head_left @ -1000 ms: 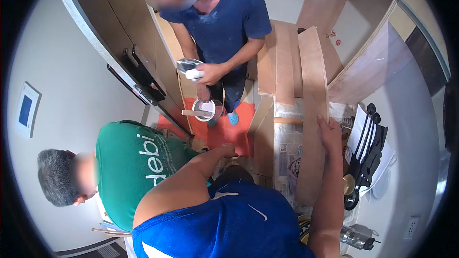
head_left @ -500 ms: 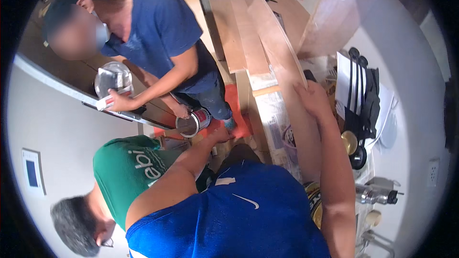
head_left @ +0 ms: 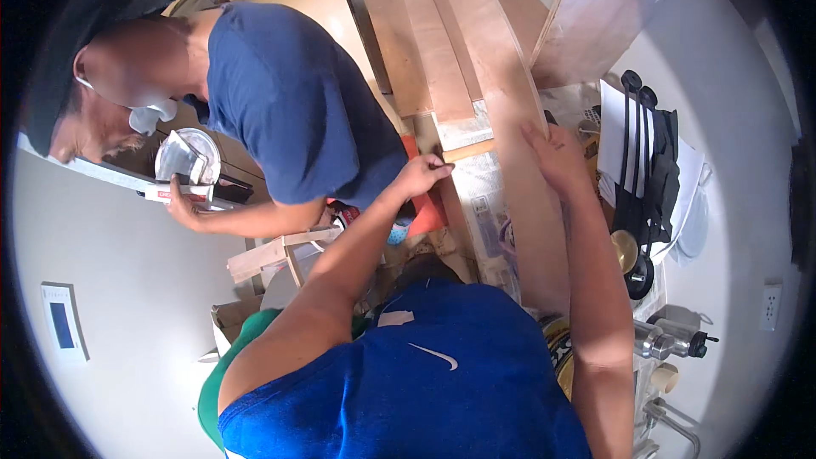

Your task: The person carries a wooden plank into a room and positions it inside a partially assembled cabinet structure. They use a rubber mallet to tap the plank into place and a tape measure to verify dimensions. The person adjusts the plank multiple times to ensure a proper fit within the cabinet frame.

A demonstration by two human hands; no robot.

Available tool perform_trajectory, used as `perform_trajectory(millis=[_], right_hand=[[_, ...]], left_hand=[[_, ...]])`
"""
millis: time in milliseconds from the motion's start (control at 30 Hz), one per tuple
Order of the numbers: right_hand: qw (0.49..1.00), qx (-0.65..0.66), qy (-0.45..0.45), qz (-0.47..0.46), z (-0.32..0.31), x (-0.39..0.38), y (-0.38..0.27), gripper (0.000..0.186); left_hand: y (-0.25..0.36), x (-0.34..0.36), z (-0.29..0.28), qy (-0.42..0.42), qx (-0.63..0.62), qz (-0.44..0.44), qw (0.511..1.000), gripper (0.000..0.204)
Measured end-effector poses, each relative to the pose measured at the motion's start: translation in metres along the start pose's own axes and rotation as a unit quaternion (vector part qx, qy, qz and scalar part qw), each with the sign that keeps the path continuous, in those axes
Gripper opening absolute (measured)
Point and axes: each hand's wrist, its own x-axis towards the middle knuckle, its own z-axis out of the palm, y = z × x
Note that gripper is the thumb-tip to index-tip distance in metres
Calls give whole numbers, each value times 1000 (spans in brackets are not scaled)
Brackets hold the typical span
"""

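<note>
My right hand (head_left: 557, 157) grips the right edge of a long, thin wooden board (head_left: 510, 93), thumb on its upper face. The board runs from far to near over a counter covered with newspaper (head_left: 484, 204). My left hand (head_left: 421, 177) is closed in a pinch at the counter's left edge, just beside the end of a short yellowish wooden strip (head_left: 470, 150). Whether anything is between those fingers cannot be made out. The strip's other end meets the board. A second, narrower board (head_left: 433, 51) lies left of the long one.
A co-worker in a dark blue shirt (head_left: 280, 93) stands close on the left, holding a round metallic lid or tray (head_left: 187, 157). A green-shirted person (head_left: 229, 374) is mostly hidden behind my left arm. Black rods (head_left: 629, 144) and metal bottles (head_left: 671, 340) stand right. A wooden frame (head_left: 280, 255) is left.
My left hand has risen from low near the floor to the strip's end. The blue-shirted co-worker has leaned nearer, and the green-shirted person has dropped lower. My right hand stays on the board.
</note>
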Motion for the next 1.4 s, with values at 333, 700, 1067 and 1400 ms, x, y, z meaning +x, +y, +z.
perform_trajectory(millis=[333,700,1067,1400], right_hand=[[999,-28,16,-41,4,-9,6,50],[991,31,60,-114,-31,-49,-65,44],[977,102,77,-171,-81,-76,-100,36],[970,175,77,-147,-107,-70,-101,39]], left_hand=[[31,16,26,136,163,-76,974,42],[96,13,12,-81,405,-75,908,45],[137,38,8,-56,457,-141,876,41],[123,31,22,-87,497,-69,861,36]])
